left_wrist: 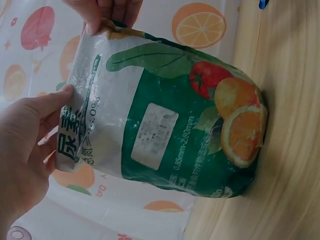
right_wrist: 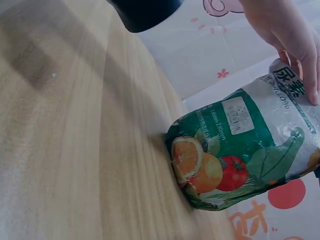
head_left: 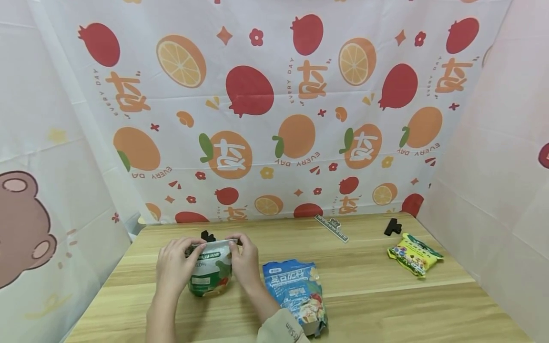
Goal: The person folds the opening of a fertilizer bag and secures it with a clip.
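Clearly, the largest thing is the fruit-printed cloth (head_left: 266,43), which hangs behind the blue bag (head_left: 293,286). Next in size comes the wooden worktop (head_left: 364,309), on which the blue bag lies with its printed face up. To the left of the blue bag, and apart from it, the green-and-white bag (head_left: 210,276) stands upright, with its bottom resting on the wood. The left hand (head_left: 173,262), farther to the left of the blue bag, has its grip closed on one end of the standing bag's upper edge, pinching between thumb and fingers. The right hand (head_left: 245,257), nearer to the blue bag, has its grip pinching the other end of this edge. Well to the right of the blue bag lies a yellow packet (head_left: 415,256). Behind the blue bag and slightly to its right is a flat patterned strip (head_left: 332,228). The smallest are two black clips: one (head_left: 392,227) is behind the blue bag, far to its right, and the other (head_left: 208,236) is behind it to the left, partly hidden.
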A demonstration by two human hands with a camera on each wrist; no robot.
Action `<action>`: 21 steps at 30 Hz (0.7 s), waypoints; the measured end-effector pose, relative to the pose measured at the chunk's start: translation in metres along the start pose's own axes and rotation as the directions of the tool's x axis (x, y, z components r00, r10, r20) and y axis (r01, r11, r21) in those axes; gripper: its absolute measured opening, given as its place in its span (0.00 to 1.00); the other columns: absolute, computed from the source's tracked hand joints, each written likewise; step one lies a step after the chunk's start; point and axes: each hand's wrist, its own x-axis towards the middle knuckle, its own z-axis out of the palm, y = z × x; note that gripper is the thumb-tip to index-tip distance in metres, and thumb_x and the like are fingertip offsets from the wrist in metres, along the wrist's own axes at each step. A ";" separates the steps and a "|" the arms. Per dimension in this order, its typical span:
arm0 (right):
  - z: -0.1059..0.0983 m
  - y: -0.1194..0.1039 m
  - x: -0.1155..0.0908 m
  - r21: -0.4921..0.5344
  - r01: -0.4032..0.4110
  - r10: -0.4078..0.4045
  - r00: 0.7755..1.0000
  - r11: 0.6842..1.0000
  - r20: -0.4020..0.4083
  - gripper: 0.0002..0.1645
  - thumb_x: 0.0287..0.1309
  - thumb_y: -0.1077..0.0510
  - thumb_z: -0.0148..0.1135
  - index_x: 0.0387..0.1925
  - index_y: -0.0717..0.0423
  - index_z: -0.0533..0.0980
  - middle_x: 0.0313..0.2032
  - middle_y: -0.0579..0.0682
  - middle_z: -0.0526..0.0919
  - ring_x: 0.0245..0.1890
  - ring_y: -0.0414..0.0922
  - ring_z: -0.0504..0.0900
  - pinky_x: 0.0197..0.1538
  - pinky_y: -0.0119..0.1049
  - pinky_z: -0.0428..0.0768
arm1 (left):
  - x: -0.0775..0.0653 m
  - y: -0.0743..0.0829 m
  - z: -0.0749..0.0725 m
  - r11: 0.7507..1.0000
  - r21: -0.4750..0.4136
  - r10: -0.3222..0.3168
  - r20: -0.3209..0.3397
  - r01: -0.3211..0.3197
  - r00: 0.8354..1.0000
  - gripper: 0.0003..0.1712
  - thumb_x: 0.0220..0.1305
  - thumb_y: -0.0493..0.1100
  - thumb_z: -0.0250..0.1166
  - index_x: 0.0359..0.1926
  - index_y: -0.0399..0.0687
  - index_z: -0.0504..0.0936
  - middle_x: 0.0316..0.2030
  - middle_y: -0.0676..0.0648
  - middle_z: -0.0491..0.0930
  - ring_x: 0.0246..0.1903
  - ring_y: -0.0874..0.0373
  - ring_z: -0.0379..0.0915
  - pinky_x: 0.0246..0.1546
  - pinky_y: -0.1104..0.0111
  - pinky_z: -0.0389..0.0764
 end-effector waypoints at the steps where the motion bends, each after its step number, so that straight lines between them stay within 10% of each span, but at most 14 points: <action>1: -0.001 -0.001 0.000 0.002 -0.016 0.016 1.000 1.000 0.003 0.07 0.60 0.68 0.55 0.36 0.57 0.77 0.37 0.45 0.80 0.42 0.42 0.76 0.37 0.30 0.77 | 0.000 0.000 -0.001 1.000 -0.005 0.002 0.012 -0.002 1.000 0.05 0.54 0.37 0.68 0.34 0.42 0.83 0.35 0.40 0.81 0.38 0.46 0.71 0.35 0.57 0.64; 7: -0.001 -0.001 0.003 -0.002 -0.066 0.066 0.997 0.998 0.029 0.08 0.59 0.70 0.54 0.36 0.57 0.77 0.36 0.44 0.79 0.40 0.40 0.76 0.35 0.29 0.78 | 0.004 -0.004 -0.010 0.997 -0.072 -0.034 0.075 0.039 0.997 0.07 0.58 0.36 0.64 0.38 0.40 0.83 0.38 0.39 0.80 0.43 0.42 0.72 0.44 0.47 0.68; 15: 0.000 -0.002 0.003 -0.006 -0.098 0.098 0.994 0.995 0.040 0.09 0.60 0.69 0.54 0.36 0.55 0.77 0.37 0.43 0.79 0.41 0.39 0.76 0.38 0.28 0.77 | 0.015 -0.016 -0.034 0.949 -0.178 -0.247 0.085 0.259 0.965 0.15 0.68 0.45 0.54 0.45 0.38 0.80 0.44 0.35 0.78 0.48 0.39 0.68 0.42 0.45 0.68; 21: 0.000 -0.002 0.005 -0.014 -0.111 0.111 0.993 0.994 0.039 0.08 0.61 0.69 0.53 0.36 0.57 0.77 0.37 0.43 0.79 0.42 0.39 0.76 0.39 0.27 0.77 | 0.029 -0.044 -0.033 0.950 -0.177 -0.237 0.127 0.258 0.963 0.16 0.68 0.45 0.54 0.45 0.37 0.81 0.41 0.38 0.80 0.41 0.54 0.72 0.37 0.65 0.74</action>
